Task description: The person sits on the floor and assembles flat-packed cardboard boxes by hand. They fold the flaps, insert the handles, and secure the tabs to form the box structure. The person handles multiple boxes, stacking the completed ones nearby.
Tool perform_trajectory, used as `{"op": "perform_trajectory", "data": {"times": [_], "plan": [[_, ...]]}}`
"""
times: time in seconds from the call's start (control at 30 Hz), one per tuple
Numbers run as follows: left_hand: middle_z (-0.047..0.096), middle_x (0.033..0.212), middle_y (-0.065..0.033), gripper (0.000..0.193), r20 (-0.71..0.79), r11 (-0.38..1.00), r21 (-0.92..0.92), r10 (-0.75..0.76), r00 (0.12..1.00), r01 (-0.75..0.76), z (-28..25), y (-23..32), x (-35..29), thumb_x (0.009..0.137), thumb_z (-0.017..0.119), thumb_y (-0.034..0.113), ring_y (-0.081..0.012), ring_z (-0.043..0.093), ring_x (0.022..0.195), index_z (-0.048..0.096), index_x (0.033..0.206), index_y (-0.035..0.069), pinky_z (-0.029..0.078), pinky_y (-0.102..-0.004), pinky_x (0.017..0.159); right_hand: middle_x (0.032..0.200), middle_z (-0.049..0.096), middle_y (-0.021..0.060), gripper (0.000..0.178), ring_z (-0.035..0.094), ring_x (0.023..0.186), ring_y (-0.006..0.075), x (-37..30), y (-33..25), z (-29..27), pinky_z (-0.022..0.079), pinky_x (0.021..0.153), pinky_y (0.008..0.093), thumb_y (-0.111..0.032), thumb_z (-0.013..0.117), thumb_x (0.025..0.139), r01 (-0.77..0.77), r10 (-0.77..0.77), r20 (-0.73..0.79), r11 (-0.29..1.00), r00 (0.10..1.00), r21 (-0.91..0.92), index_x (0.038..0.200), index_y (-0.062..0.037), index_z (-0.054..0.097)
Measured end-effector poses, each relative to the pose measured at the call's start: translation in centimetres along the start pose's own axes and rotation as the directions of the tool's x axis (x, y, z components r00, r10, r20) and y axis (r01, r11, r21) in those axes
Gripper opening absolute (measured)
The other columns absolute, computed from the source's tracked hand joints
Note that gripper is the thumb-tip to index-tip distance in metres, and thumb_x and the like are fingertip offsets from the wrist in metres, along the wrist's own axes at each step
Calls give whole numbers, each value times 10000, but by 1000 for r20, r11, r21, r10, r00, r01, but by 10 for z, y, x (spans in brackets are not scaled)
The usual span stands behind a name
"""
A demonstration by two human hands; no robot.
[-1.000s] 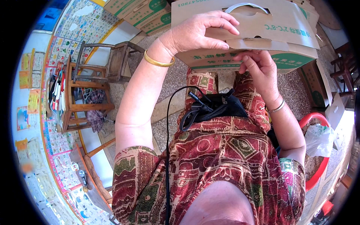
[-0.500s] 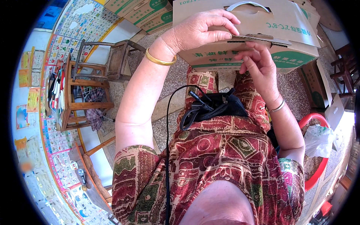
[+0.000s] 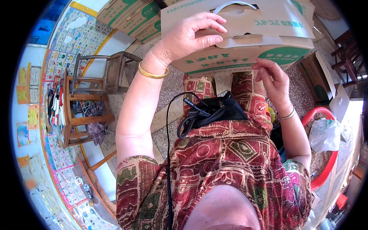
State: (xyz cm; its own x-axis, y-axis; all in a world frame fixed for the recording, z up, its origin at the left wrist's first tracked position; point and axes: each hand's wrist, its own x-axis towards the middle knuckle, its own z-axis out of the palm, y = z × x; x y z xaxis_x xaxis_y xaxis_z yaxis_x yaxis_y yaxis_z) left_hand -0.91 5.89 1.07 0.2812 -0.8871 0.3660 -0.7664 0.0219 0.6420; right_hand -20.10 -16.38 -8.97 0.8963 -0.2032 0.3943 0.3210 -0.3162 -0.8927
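Note:
A brown cardboard carton (image 3: 230,57) with green printing stands in front of my knees, at the top of the view. Its lid carries a white plastic carrying handle (image 3: 237,4), and the lid's front edge lies down against the front wall. My left hand (image 3: 193,35) rests over the lid's front edge on the left, thumb and fingers apart, gripping nothing. Just off the carton's lower front edge, my right hand (image 3: 273,78) has its fingers loosely bent and apart, with nothing visible in them. A gold bangle (image 3: 153,72) circles my left wrist.
Similar cartons (image 3: 132,19) are stacked at the far left. Left of me stand a wooden chair (image 3: 117,73) and a wooden rack (image 3: 86,120). At right are an open carton (image 3: 316,76) and a red-rimmed basin (image 3: 322,184) with a white plastic bag (image 3: 325,134).
The lid's front edge, which stood raised with a gap, now sits down against the carton's front. My right hand has come down from that edge. The whole view has shifted slightly.

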Motion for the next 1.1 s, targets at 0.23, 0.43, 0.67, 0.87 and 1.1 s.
{"op": "perform_trajectory", "data": {"times": [0.23,0.43,0.67,0.87,1.1], "plan": [[601,1283,-62,302,-23,987,163,-7,1000,11,3,6,1,851,769,189,-208,571,1194,700,1126,84,478,-324,1014,999,704,75,240,654,811,110,10,-14,-24,529,731,231,53,574,944,157,-163,-122,986,979,-59,1175,6,623],[587,1277,-78,367,-61,959,284,0,998,17,13,15,3,806,798,228,-244,561,1200,691,1124,79,454,-340,1022,1011,685,96,222,634,977,264,35,-60,-34,498,853,352,36,698,798,452,-607,-21,614,794,-647,1009,-35,699],[582,1260,-82,341,-69,942,331,73,995,-46,16,13,2,844,755,239,-257,563,1188,676,1125,62,456,-349,1014,1114,631,28,200,579,1092,256,57,-43,-23,408,941,405,-155,720,811,463,-526,180,476,831,-748,1010,-133,707],[613,1188,-97,255,-59,950,306,77,995,-56,17,14,12,896,684,220,-273,578,1139,679,1082,46,467,-368,979,1085,620,22,196,575,1085,258,65,-45,-26,408,948,415,-156,708,818,439,-442,213,508,871,-741,1013,-139,689],[614,975,-108,164,-112,931,363,79,991,-33,30,11,41,881,678,171,-290,596,971,657,953,25,487,-365,864,1114,606,27,283,555,1116,267,73,-45,-30,402,969,436,-167,736,781,439,-427,224,514,876,-736,1056,-137,673]]}}
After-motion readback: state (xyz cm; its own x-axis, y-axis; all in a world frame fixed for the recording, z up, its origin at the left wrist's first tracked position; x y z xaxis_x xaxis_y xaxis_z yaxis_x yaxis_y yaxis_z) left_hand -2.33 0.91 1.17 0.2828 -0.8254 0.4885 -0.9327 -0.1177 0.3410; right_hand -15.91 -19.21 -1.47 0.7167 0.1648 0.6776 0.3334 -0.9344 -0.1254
